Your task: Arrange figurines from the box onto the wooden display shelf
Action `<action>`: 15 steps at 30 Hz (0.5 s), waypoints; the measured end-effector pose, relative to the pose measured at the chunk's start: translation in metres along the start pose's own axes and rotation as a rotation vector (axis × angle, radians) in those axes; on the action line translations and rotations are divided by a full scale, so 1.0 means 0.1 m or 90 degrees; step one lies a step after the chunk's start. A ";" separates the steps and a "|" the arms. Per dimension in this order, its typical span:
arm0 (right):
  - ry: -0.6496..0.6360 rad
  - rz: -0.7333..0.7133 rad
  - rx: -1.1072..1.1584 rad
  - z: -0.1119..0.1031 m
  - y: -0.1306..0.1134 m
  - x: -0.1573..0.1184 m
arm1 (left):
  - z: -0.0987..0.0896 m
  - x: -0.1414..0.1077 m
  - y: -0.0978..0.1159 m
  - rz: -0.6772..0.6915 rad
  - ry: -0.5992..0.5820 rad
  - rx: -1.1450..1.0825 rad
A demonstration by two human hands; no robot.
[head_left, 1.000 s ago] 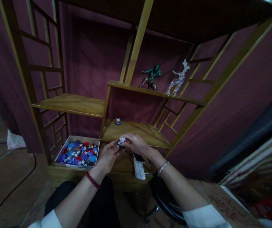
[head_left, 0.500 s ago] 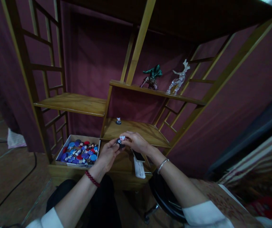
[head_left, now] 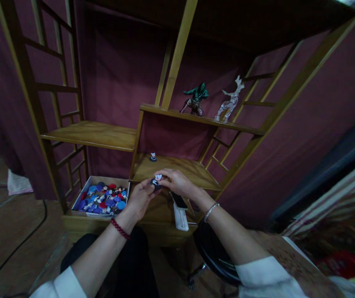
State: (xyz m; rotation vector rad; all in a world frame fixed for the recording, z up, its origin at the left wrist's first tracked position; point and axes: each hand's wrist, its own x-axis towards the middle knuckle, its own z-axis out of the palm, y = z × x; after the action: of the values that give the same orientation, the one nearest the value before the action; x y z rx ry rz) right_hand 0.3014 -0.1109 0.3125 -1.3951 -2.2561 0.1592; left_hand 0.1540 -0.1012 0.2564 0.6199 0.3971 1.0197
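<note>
Between my two hands is a small figurine point(head_left: 158, 178), white on top with a dark round base. My left hand point(head_left: 140, 198) grips its base from the left. The fingers of my right hand point(head_left: 177, 182) pinch its upper part from the right. Behind them, a similar little figurine point(head_left: 153, 157) stands upright on the low wooden shelf point(head_left: 180, 166). To the left of my left hand sits an open box point(head_left: 82, 194) full of small figurines with blue, red and purple round bases.
A dark phone point(head_left: 179, 201) and a white packet point(head_left: 181, 218) lie below my right hand. On the upper right shelf stand a green hooded figure point(head_left: 197, 99) and a clear deer figure point(head_left: 229, 101). A black wheeled stool point(head_left: 217, 265) is at lower right.
The held figurine is turned slightly, with more of its front showing. Both hands stay on it. The whole view has shifted a little.
</note>
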 end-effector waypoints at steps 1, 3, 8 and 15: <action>0.002 0.000 0.002 0.00 0.00 0.00 | 0.01 0.00 0.00 0.000 -0.002 0.001; 0.008 -0.004 0.006 0.00 0.01 -0.01 | 0.02 0.00 0.00 0.005 -0.005 0.003; 0.008 -0.008 0.001 -0.01 0.01 -0.03 | 0.04 -0.01 -0.02 0.016 -0.002 0.006; 0.000 -0.010 -0.020 -0.03 -0.06 -0.08 | 0.06 -0.06 -0.05 0.022 0.009 0.017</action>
State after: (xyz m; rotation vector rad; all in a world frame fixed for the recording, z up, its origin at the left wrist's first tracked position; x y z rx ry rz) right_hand 0.3008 -0.1210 0.3143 -1.3941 -2.2783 0.1194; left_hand 0.1578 -0.1105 0.2582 0.6462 0.4145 1.0528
